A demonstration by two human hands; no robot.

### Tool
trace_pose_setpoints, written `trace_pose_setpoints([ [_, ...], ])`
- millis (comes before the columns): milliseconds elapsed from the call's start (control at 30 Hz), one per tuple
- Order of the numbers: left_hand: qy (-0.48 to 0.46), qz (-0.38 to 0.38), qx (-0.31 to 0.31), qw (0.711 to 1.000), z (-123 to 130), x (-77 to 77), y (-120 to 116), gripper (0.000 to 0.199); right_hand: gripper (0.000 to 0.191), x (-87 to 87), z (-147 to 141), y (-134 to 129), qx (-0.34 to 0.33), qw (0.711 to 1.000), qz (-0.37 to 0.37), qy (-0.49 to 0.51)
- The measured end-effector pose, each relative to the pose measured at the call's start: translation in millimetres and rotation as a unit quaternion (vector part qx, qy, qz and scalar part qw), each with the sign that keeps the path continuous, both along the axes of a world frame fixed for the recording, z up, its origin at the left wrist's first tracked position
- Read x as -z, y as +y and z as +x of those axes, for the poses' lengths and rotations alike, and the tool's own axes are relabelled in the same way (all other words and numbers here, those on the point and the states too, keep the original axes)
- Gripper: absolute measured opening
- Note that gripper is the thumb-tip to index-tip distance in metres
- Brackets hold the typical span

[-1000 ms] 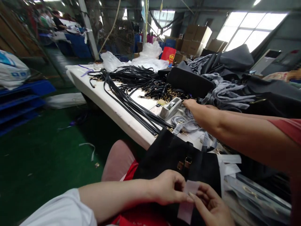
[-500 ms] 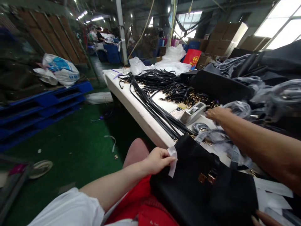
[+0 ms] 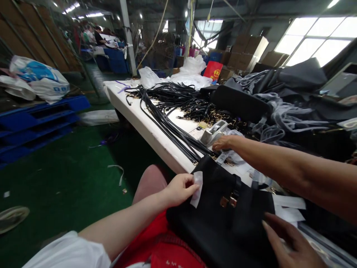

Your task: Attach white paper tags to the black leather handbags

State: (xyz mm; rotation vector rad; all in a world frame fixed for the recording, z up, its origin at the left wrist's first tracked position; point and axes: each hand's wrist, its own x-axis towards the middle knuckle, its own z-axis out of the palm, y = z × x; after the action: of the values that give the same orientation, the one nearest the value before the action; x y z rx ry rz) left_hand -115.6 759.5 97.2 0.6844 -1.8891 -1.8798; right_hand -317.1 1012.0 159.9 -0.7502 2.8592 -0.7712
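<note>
White and thin, a rectangular strip (image 3: 197, 190) is hanging, seemingly unfastened, over a black leather-like bag (image 3: 208, 225), left hand (image 3: 178, 190) pinching it, right hand (image 3: 297, 243) hovering open.

black bag (image 3: 212, 223): 1 | gold fittings (image 3: 233, 201) on it: 2 | held white strip (image 3: 198, 178): 1 | tape dispenser (image 3: 216, 131): 1 | red packet (image 3: 213, 70): 1 | black straps (image 3: 175, 91): many, uncountable

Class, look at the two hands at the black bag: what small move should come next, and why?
Probably the right hand should reach across and steady the lower end of the white strip. The left hand pinches that strip over the black bag, leaving its lower end unheld, while the right, fingers apart, appears empty near the bag's other side.
</note>
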Motion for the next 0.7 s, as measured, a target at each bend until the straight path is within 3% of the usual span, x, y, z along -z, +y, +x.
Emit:
trace_pose_setpoints([
  [133,0.022,0.023,0.008,0.999,-1,-7.9,6,0.019,0.055,14.0,2,-35,-0.163,0.985,0.01,-0.055],
  [267,0.017,0.064,0.002,0.998,-1,-8.0,7,0.021,0.052,40.1,5,-57,-0.262,0.962,0.079,0.021],
  [367,0.035,0.101,0.003,0.994,-4,-3.8,8,0.012,0.05,47.2,9,-64,-0.286,0.949,0.102,0.083],
  [500,0.059,0.137,0.003,0.989,-13,-2.6,8,0.02,0.047,47.7,7,-70,-0.285,0.951,0.085,0.079],
  [700,0.071,0.041,0.057,0.995,-49,-14.5,1,0.018,0.059,52.5,1,-87,-0.231,0.973,0.012,0.023],
])
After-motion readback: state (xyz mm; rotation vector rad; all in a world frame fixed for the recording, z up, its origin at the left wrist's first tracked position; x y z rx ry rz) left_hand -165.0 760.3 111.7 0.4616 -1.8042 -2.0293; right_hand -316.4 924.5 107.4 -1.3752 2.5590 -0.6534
